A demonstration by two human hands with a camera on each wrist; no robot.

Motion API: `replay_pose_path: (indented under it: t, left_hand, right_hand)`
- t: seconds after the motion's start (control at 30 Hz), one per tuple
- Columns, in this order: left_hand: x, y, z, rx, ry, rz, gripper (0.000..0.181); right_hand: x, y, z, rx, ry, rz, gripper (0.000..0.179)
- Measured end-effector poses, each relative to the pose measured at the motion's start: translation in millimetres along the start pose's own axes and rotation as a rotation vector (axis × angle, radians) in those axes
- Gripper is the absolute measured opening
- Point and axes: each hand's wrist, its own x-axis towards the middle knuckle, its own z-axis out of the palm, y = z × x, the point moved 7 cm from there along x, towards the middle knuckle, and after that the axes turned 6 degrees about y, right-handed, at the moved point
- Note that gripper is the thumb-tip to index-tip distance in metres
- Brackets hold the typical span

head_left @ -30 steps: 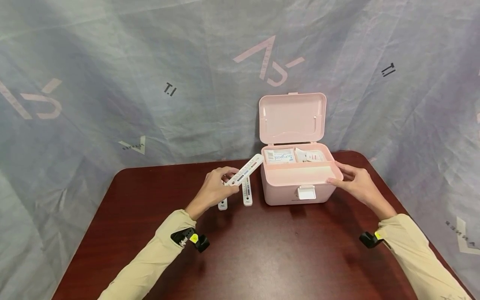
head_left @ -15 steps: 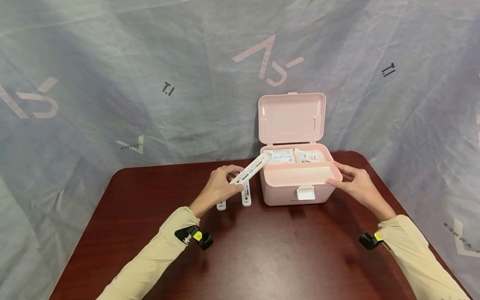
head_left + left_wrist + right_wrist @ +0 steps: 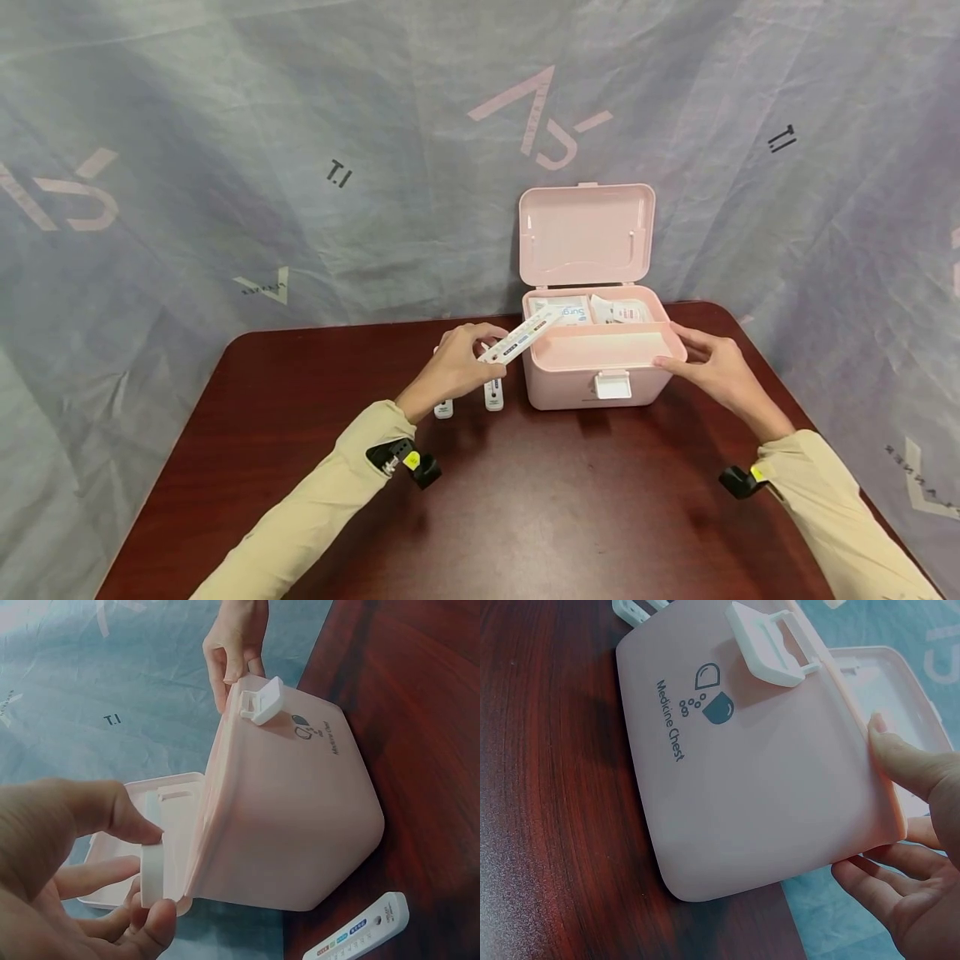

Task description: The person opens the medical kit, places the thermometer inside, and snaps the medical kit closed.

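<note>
The left hand pinches a white thermometer between thumb and fingers, its long axis slanting up and rightward, far end over the pink box. The right hand grips the box's right side, thumb on the rim. Only the head view shows packets inside.

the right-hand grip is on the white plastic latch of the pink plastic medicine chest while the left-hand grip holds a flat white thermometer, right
No, the right-hand grip is on the rim and side of the pink plastic medicine chest, clear of the white plastic latch, as the right wrist view shows. The left-hand grip does hold a flat white thermometer.
</note>
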Motion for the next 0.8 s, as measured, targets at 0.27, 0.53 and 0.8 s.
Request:
replay_pose_path:
  t: [0.27,0.53,0.8]
  left_hand:
    - [7.8,10.3,5.0,-0.041,-0.039,0.028,0.042]
    - [14.3,12.6,8.6,-0.045,-0.068,0.036,0.042]
    - [18.2,14.3,8.6,-0.045,-0.073,0.043,0.042]
  right_hand:
    - [-1.3,4,-3,-0.013,0.005,0.021,0.073]
    - [-1.0,1,-1,-0.008,0.01,-0.009,0.072]
    - [0.1,1,0,-0.019,0.011,-0.021,0.072]
